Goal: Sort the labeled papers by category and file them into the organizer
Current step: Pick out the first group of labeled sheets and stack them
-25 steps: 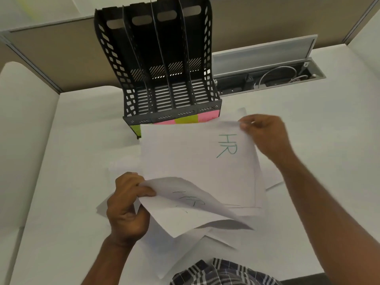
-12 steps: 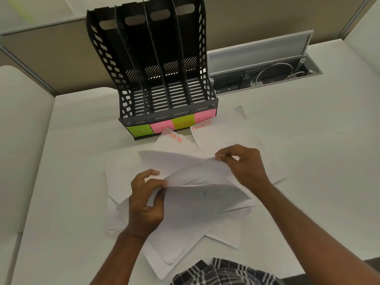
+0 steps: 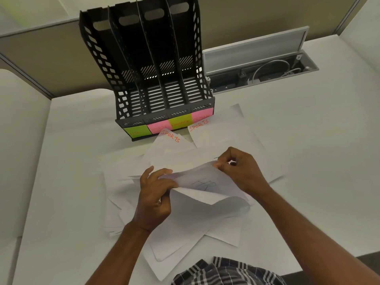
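A curled sheet (image 3: 202, 187), faintly marked what may be "HR", is pinched at its left edge by the left hand (image 3: 155, 197) and at its upper right corner by the right hand (image 3: 239, 170). It is held just above the scattered papers (image 3: 185, 237) on the desk (image 3: 308, 161), its long axis running left to right. The black organizer (image 3: 158, 79) stands upright beyond, its four slots empty.

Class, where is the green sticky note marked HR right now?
In the head view, the green HR note sits on the black organizer's front edge, at its far left, beside a pink note.
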